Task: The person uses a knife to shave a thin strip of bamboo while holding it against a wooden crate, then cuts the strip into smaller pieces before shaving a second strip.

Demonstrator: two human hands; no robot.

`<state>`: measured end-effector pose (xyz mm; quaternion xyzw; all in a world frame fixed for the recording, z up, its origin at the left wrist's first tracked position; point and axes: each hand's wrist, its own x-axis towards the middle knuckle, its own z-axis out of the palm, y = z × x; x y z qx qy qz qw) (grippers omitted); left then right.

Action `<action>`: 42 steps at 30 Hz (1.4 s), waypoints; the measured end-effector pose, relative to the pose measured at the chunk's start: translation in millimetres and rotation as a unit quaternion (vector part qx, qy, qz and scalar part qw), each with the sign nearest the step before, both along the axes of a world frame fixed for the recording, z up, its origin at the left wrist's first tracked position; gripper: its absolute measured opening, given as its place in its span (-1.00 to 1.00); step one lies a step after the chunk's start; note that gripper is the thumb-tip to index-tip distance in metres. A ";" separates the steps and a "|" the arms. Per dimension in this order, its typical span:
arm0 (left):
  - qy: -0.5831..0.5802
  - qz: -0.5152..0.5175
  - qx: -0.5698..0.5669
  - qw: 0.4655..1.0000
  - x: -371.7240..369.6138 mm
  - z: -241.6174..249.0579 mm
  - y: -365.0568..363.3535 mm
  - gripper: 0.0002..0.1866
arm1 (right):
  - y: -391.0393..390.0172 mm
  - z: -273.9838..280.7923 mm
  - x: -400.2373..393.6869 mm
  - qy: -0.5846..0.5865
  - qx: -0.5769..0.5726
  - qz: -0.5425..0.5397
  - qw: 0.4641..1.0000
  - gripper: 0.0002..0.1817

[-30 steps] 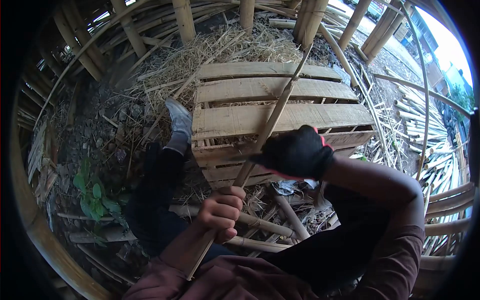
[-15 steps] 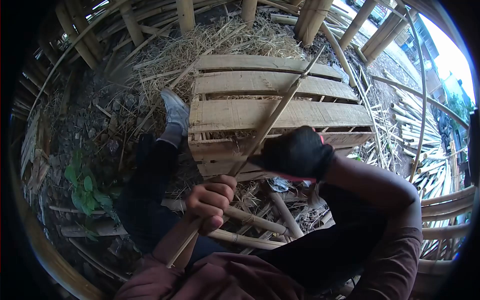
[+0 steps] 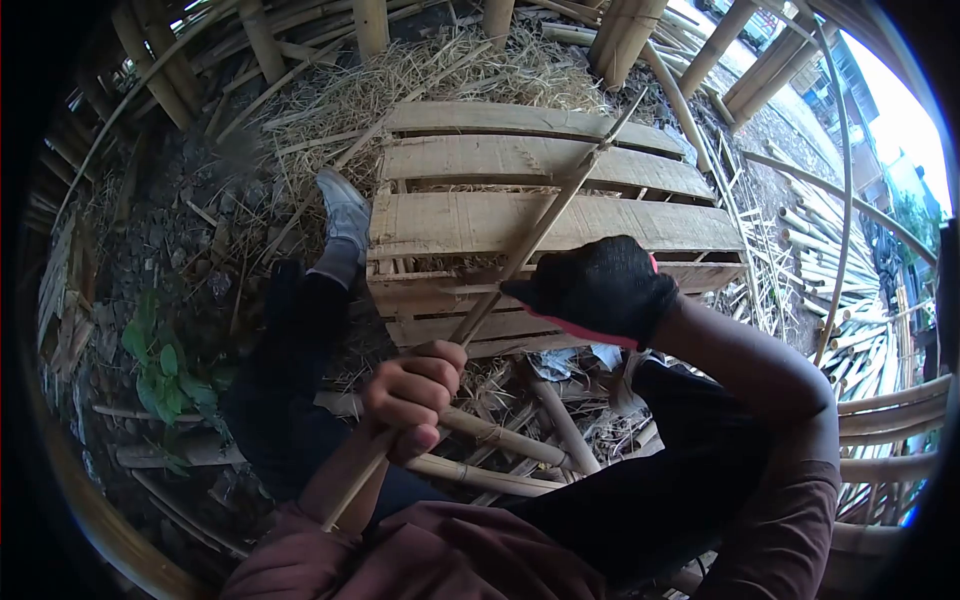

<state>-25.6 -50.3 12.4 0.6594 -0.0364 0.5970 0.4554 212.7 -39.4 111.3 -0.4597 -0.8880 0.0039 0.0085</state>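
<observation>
My bare left hand [image 3: 413,392] is wrapped round a long bamboo strip [image 3: 535,238]. The strip slants from my lower left, through the fist, up and across the slatted wooden crate [image 3: 450,222]. On my right hand [image 3: 605,292] is a black glove with red at its edges. Its fingers are closed close beside the strip, just above the left fist, with the thumb side pointing left toward it. Whatever it grips is hidden by the glove and the dark area round the fingertips.
Dry straw [image 3: 440,80] and cut bamboo lie behind the crate. Bamboo posts [image 3: 370,30] stand at the back. To the right is a pile of bamboo poles [image 3: 840,260]. Bamboo poles [image 3: 500,435] cross between my legs, and a green plant [image 3: 160,370] grows at the left.
My gloved right hand, blurred before, shows more sharply and sits slightly higher. The left hand keeps its hold on the strip. The whole view has shifted a little.
</observation>
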 end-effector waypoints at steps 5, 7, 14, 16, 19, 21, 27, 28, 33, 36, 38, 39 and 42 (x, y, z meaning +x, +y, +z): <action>0.004 -0.050 0.032 0.998 -4.7 1.1 5.6 -0.47 | -6.1 -10.8 5.5 -0.037 -0.003 -0.009 0.999 -0.62; -0.015 -0.020 0.029 0.999 1.0 1.4 3.6 -0.47 | -4.0 1.0 -1.9 -0.072 -0.013 -0.064 0.995 -0.62; 0.023 -0.039 0.064 0.997 -1.5 2.1 4.9 -0.48 | 6.8 -13.6 16.3 0.021 0.036 0.021 0.999 -0.61; -0.004 -0.034 0.023 0.999 -4.6 3.3 7.3 -0.48 | -14.1 17.5 -12.2 -0.100 -0.047 -0.060 0.992 -0.59; -0.019 -0.023 0.016 0.999 -1.8 0.6 4.9 -0.47 | 3.4 3.8 10.9 -0.048 -0.040 -0.039 0.997 -0.58; -0.025 -0.014 0.022 0.999 -0.7 1.2 3.7 -0.47 | 18.5 -4.8 22.3 -0.111 -0.008 -0.081 0.990 -0.53; 0.019 -0.039 0.066 0.997 0.5 3.1 4.2 -0.47 | 14.2 0.3 21.8 -0.067 -0.065 -0.034 0.995 -0.62; 0.018 -0.037 0.066 0.997 -0.2 3.0 4.2 -0.47 | 23.3 3.3 23.8 -0.099 -0.073 -0.059 0.991 -0.64; -0.020 -0.036 0.015 0.999 -1.6 1.2 4.9 -0.45 | 7.7 0.4 15.4 -0.111 -0.064 -0.054 0.990 -0.54; -0.006 -0.013 -0.002 1.000 -3.7 3.1 5.8 -0.44 | 32.1 -7.4 37.9 -0.098 0.001 -0.080 0.992 -0.54; -0.012 -0.013 -0.003 1.000 -3.4 0.7 2.9 -0.43 | 8.6 14.5 8.7 -0.146 -0.047 -0.092 0.984 -0.51; -0.019 -0.016 -0.007 1.000 -2.8 -0.2 2.1 -0.42 | 0.8 8.6 8.2 -0.098 -0.040 -0.058 0.993 -0.54; -0.013 -0.025 0.010 1.000 -0.7 2.3 4.7 -0.42 | 29.6 10.8 29.1 -0.143 -0.089 -0.133 0.977 -0.55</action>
